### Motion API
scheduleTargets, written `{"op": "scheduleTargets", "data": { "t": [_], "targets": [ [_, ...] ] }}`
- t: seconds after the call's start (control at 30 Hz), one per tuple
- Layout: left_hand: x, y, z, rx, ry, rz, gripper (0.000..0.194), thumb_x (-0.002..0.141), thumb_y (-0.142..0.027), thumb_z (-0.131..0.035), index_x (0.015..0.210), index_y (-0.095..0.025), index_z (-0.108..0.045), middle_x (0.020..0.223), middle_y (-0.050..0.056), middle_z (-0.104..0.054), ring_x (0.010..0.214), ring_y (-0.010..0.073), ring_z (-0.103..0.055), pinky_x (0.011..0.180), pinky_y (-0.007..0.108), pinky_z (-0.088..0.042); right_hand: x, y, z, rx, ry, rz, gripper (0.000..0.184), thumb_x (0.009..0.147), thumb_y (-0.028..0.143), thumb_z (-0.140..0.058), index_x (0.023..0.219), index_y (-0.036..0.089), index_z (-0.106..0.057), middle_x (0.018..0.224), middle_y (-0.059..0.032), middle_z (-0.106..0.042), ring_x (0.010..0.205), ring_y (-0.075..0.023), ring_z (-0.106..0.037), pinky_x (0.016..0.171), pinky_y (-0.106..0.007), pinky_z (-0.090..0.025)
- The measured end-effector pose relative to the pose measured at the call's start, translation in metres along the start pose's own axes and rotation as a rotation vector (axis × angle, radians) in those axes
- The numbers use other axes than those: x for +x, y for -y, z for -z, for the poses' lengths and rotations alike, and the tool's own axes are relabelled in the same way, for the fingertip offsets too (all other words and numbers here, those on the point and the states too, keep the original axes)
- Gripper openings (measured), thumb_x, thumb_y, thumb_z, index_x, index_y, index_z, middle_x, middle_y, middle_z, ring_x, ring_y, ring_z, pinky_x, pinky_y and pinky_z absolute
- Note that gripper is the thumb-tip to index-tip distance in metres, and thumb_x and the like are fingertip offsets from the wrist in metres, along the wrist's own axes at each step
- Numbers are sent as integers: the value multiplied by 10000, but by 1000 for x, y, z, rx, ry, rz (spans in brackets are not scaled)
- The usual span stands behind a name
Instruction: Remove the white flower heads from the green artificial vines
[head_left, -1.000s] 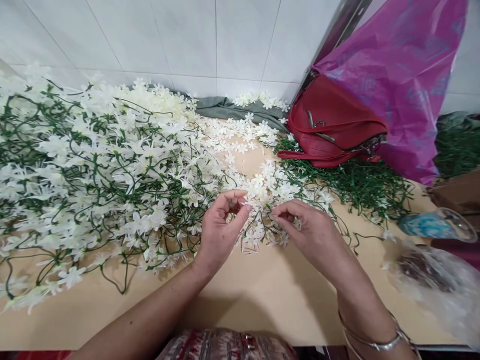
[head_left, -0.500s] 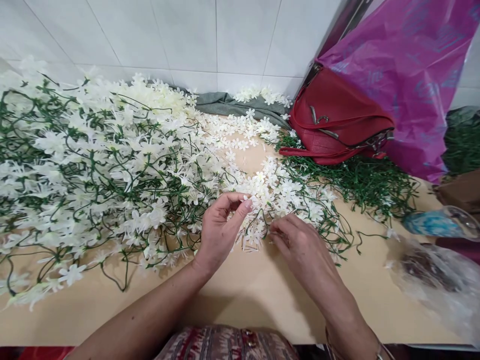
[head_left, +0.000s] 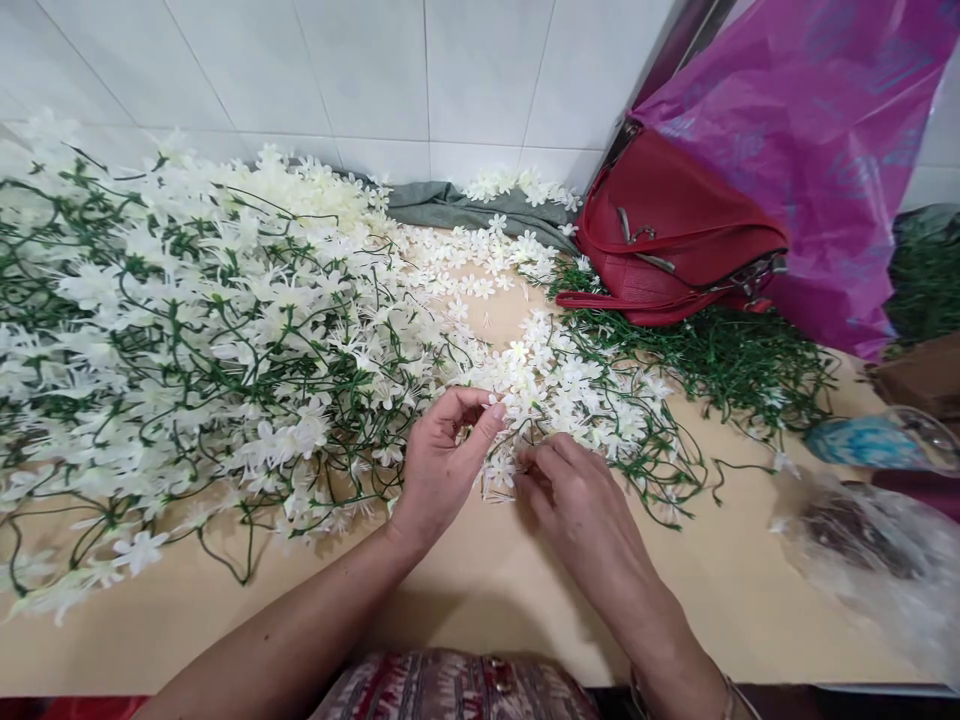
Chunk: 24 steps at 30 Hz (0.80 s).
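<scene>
1. Containers: one clear plastic bag [head_left: 919, 600] with something dark brown [head_left: 847, 535] inside; one blue-and-white patterned cup [head_left: 862, 441], contents unclear; one red handbag [head_left: 660, 210] and one magenta plastic bag [head_left: 817, 130] behind it, their insides hidden.
2. The left hand [head_left: 439, 460] pinches a small white piece [head_left: 494, 400] between thumb and index fingertips; whether petal or whole flower, I cannot tell.
3. The right hand [head_left: 577, 500] has its fingers curled at the near edge of the small flower pile [head_left: 574, 380]; whether they grip anything, I cannot tell.
4. That pile lies on the table [head_left: 540, 610], just beyond both hands; a large flower heap [head_left: 225, 330] spreads left.
5. Two hands; flowers too many to count.
</scene>
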<state>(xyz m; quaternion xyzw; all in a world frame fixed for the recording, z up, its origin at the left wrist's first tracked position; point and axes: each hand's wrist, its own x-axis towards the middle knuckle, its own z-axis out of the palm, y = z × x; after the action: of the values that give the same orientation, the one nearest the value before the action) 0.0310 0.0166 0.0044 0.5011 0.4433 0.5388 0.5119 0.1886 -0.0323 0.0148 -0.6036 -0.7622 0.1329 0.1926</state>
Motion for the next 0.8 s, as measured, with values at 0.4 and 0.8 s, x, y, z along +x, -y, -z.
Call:
{"op": "scheduleTargets", "data": {
  "t": [0.4,0.8],
  "targets": [
    [-3,1,-3,-2,-2,82,184,934,-339,-704,989,-180,-777,765,21,-780,760,176,-741,757,286,-558,-5,-16,26,403,-403,-68,54,931,261,-698,886,283,-718,1391,-89,-543,1345,-321,-527,1094,-534,-440],
    [0,-3,-3,-22,-13,83,197,913,-360,-726,969,-181,-786,781,25,-797,738,180,-758,727,290,-583,22,-1,0,1067,-359,-354,76,883,290,-789,945,271,-748,915,-21,-731,861,-171,-656,803,-313,-534]
  ]
}}
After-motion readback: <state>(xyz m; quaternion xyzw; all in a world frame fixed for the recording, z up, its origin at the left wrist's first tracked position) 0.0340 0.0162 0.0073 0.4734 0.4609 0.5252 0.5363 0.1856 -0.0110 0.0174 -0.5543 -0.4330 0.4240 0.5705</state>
